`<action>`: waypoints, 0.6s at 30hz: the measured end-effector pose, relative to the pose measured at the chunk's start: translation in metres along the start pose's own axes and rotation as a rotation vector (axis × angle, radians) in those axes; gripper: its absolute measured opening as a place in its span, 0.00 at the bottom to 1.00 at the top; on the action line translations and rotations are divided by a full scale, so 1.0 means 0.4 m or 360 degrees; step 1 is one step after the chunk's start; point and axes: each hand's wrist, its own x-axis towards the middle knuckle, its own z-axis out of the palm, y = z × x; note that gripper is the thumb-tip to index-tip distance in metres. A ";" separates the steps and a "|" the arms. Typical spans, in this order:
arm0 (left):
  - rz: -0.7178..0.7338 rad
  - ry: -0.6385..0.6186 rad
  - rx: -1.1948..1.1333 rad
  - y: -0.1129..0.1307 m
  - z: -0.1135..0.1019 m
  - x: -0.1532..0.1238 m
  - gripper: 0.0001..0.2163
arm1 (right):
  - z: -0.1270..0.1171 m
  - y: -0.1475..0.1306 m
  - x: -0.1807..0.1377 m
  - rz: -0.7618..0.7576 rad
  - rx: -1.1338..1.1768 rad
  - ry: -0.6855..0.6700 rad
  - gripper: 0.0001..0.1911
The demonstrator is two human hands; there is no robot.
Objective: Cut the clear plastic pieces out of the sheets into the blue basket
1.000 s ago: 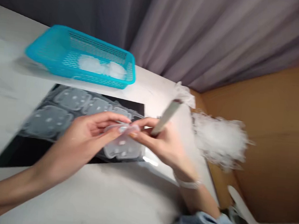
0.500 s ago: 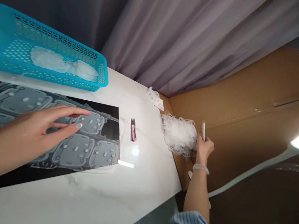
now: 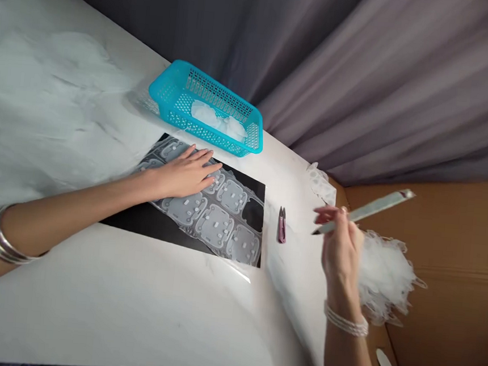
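My left hand (image 3: 191, 175) lies flat with its fingers spread on a translucent sheet (image 3: 215, 226) of moulded rounded panels. That sheet rests on a black board (image 3: 142, 223), and one panel opening near its right end shows bare black. In my right hand (image 3: 341, 243), held above the table's right side, is a slim pale pen-like tool (image 3: 376, 207) with a dark pointed tip. The tip points left, toward the sheet; the tool's exact kind I cannot make out. Small pink thread snips (image 3: 282, 226) lie on the table between the board and my right hand.
A blue perforated basket (image 3: 213, 141) holding white translucent pieces (image 3: 219, 121) stands behind the board. Filmy white material (image 3: 53, 115) covers the left. Frilly white scraps (image 3: 383, 275) lie in a cardboard box (image 3: 454, 264) at right, and a crumpled white piece (image 3: 323, 184) sits near its edge.
My left hand has come down from hovering to lying flat on the sheet. My right hand has moved from the box over the table with the tool. The view has swung left.
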 end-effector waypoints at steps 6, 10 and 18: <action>-0.0004 0.0296 0.0206 0.049 -0.004 -0.037 0.23 | 0.189 -0.114 -0.014 0.0000 0.0126 -0.0589 0.26; 0.0202 0.0338 0.0197 0.153 -0.003 -0.124 0.21 | 0.247 -0.095 -0.018 -0.0070 0.0287 -0.0828 0.20; 0.0030 0.0210 0.0170 0.229 0.020 -0.195 0.22 | 0.293 -0.051 -0.026 -0.0274 0.0203 -0.0924 0.10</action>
